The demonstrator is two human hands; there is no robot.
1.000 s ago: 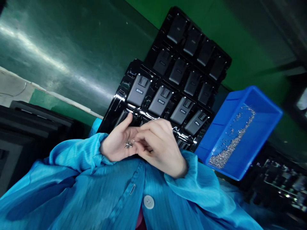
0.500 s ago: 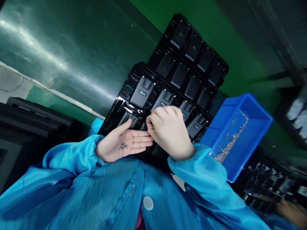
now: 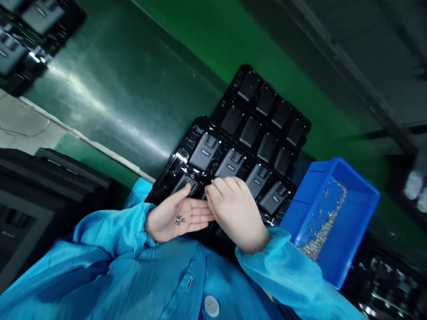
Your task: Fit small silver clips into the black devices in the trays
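My left hand (image 3: pixel 182 218) lies palm up with its fingers stretched out flat. On its palm rests a small pile of shiny metal screws (image 3: pixel 179 220). Just right of those fingertips, my right hand (image 3: pixel 235 211) is closed in a pinch over the near black tray (image 3: pixel 182 155). A tiny glint, apparently a screw, shows at its fingertips. The tray holds rows of black plastic cases with a small label, such as one case (image 3: pixel 204 152) at its upper left. Both hands partly cover the cases in the nearer row.
A second black tray of cases (image 3: pixel 250 132) lies beyond the first. To the right, a tilted blue bin (image 3: pixel 358 213) holds many loose screws (image 3: pixel 318 242). Another tray (image 3: pixel 71 26) sits far left on the green table (image 3: pixel 126 84). Dark stacked trays (image 3: pixel 30 191) stand at left.
The right hand has left the left palm and moved right over the tray. The left fingers have straightened. The view has shifted, so another tray appears at the upper left.
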